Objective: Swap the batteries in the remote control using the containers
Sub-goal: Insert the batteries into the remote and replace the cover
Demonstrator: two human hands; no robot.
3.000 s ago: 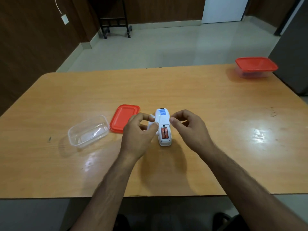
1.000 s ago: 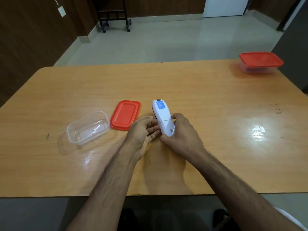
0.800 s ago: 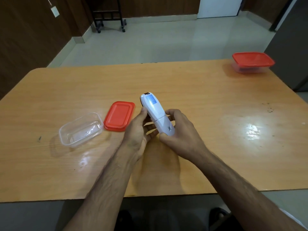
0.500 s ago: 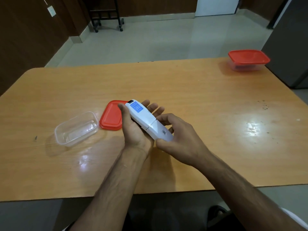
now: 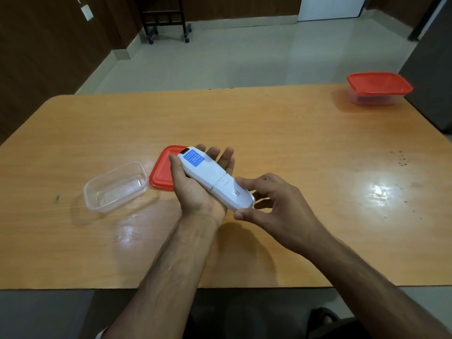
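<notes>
The white device lies label-up in the left hand above the counter, thumb hooked over its edge. The right hand pinches its near end. Keep the palm level and squeeze the rear cover (seemingly seated) flush.

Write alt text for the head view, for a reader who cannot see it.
Two hands hold a white device above a wooden table: it lies in the left hand while the right hand pinches its near end. An open clear container and a red lid lie to the left; a red-lidded container stands far right.
</notes>
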